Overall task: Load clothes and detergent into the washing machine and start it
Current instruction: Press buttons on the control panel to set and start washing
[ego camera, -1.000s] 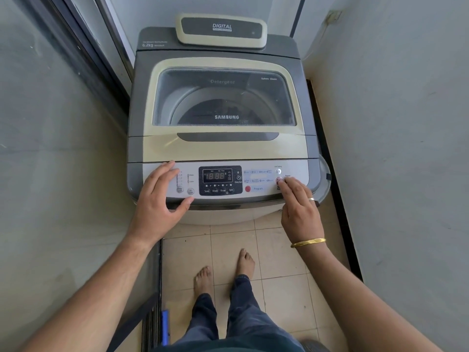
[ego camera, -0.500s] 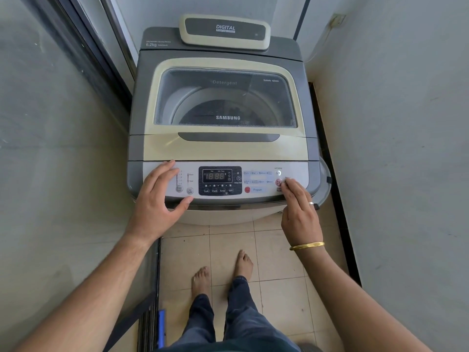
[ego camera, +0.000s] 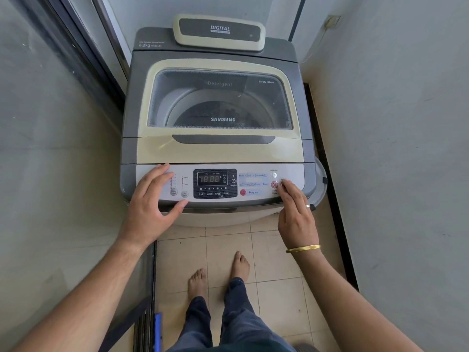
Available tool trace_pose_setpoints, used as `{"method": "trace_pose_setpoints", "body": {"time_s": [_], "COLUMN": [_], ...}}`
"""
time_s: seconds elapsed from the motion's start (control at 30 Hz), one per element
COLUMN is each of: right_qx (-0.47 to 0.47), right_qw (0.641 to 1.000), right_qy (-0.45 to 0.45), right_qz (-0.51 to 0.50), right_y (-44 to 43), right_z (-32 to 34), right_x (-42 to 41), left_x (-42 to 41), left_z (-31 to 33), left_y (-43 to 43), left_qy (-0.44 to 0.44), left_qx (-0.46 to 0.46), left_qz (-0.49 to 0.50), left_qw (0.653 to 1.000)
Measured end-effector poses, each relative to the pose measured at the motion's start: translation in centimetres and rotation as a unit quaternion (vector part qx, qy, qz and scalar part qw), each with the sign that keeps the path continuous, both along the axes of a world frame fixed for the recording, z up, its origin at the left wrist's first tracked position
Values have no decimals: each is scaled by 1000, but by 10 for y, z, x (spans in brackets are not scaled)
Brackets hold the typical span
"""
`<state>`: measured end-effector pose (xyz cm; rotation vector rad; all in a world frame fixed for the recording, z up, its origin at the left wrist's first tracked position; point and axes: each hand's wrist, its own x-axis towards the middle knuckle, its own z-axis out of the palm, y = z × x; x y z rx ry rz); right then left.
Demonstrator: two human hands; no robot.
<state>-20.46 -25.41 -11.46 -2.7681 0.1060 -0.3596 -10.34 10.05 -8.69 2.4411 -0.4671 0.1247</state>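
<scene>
A grey and cream top-loading washing machine (ego camera: 218, 148) stands in front of me with its glass lid (ego camera: 220, 100) down. Dark clothes show dimly in the drum through the glass. The control panel (ego camera: 253, 184) runs along the front edge, and its display (ego camera: 212, 178) is lit with digits. My left hand (ego camera: 152, 204) lies flat on the panel's left end, fingers spread, thumb on the front edge. My right hand (ego camera: 295, 212) rests at the right end, fingertips on the panel just right of the red start/pause button (ego camera: 274, 184). Neither hand holds anything. No detergent container is in view.
Grey walls close in on both sides, with a dark sliding-door frame (ego camera: 83, 54) at the left. My bare feet (ego camera: 218, 273) stand on beige floor tiles just in front of the machine. A blue strip (ego camera: 157, 331) sits in the door track at the bottom.
My right fingertips have slid a little to the right, off the start/pause button, which now shows. The left hand has stayed put.
</scene>
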Motion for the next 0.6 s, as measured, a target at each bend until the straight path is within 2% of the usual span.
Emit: {"method": "trace_pose_setpoints", "body": {"time_s": [0.23,0.47,0.6], "right_qx": [-19,-121,-108], "right_qw": [999,991,993], "right_qy": [11,49,48], "right_qz": [-31,24,18], "right_y": [-2,-12,-8], "right_z": [-1,-3,-2], "right_x": [-2,0,-1], "left_x": [1,1,0], "left_z": [-3,-4,-3], "left_y": [1,1,0], "left_qy": [-2,-3,-3], "left_qx": [11,-4,-12], "left_qz": [2,-5,-4], "left_qw": [1000,1000,1000]}}
